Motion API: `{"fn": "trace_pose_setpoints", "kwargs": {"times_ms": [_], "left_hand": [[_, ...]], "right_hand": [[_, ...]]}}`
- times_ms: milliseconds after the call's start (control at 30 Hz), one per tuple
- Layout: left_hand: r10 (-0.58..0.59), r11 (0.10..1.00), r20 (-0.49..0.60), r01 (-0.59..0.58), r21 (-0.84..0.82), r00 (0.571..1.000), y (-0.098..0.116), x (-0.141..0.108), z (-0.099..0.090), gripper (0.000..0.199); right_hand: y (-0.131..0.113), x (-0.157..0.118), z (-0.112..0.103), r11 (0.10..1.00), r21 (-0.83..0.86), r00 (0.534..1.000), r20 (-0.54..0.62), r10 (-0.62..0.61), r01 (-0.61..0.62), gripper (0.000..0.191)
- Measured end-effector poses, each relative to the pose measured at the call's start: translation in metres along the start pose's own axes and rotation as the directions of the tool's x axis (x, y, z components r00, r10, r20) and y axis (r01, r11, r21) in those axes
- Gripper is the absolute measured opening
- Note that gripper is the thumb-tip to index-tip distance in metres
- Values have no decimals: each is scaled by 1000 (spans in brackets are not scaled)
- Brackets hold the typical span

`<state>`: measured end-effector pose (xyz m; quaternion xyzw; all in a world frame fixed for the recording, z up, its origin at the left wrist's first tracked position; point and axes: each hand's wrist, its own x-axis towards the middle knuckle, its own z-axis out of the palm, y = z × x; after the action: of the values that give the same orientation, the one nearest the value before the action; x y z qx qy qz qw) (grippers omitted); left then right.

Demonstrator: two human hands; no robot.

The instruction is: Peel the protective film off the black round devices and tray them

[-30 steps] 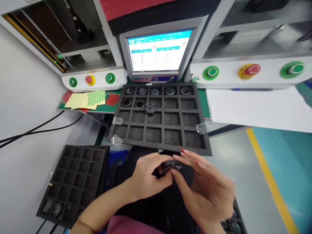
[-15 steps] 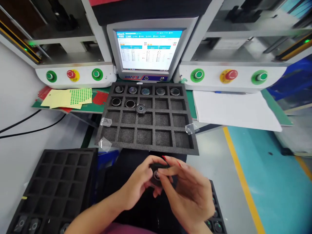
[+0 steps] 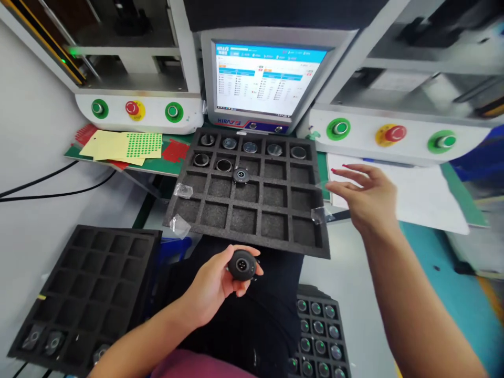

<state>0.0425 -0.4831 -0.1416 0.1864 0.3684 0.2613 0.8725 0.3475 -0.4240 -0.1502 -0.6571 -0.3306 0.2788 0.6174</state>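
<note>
My left hand (image 3: 214,281) is closed around a round black watch body (image 3: 241,265), its back with a ring and small metal contacts facing up. My right hand (image 3: 370,197) is off to the right, over the white paper beside the foam tray (image 3: 275,242), fingers apart. Close to its thumb tip shows a faint see-through patch, too blurred to make out. Another watch body (image 3: 241,176) lies back up in the tray, across the compartment walls. Several round glass-faced pieces (image 3: 250,147) sit in the tray's back rows.
Behind the tray stands a machine with a screen (image 3: 268,84), green buttons and red stop buttons (image 3: 395,134). Yellow sticker sheets (image 3: 129,147) lie left, white paper (image 3: 417,194) right. Lower foam trays (image 3: 90,273) (image 3: 321,315) flank my lap. Clear tape (image 3: 180,226) hangs on the tray.
My right hand has left the watch body and moved up and right, past the tray's right edge. My left hand still holds the watch body. The view has shifted slightly.
</note>
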Motion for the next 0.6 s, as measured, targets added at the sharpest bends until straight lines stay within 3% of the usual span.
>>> {"fn": "trace_pose_setpoints", "kwargs": {"times_ms": [67,200,300,400,500,600], "left_hand": [[17,1000,-42,-16,8,999,0,-3,-5,42],[43,999,-101,-43,-2,994,1,-5,-10,41],[24,1000,-80,-24,-6,996,1,-3,-9,42],[15,1000,-45,-16,-9,999,0,0,-5,43],[66,998,30,-66,-16,997,1,0,-1,43],[154,978,130,-170,122,980,2,-5,4,40]], "right_hand": [[13,18,0,999,-6,999,36,36,-36,18],[36,18,3,1000,4,997,70,23,-23,14],[39,20,6,998,2,998,-12,-63,63,19],[23,17,7,983,-18,972,-146,-183,182,25],[-3,-15,8,959,-26,930,-238,-279,281,27],[-23,-78,12,922,-5,859,-362,-363,387,36]]}}
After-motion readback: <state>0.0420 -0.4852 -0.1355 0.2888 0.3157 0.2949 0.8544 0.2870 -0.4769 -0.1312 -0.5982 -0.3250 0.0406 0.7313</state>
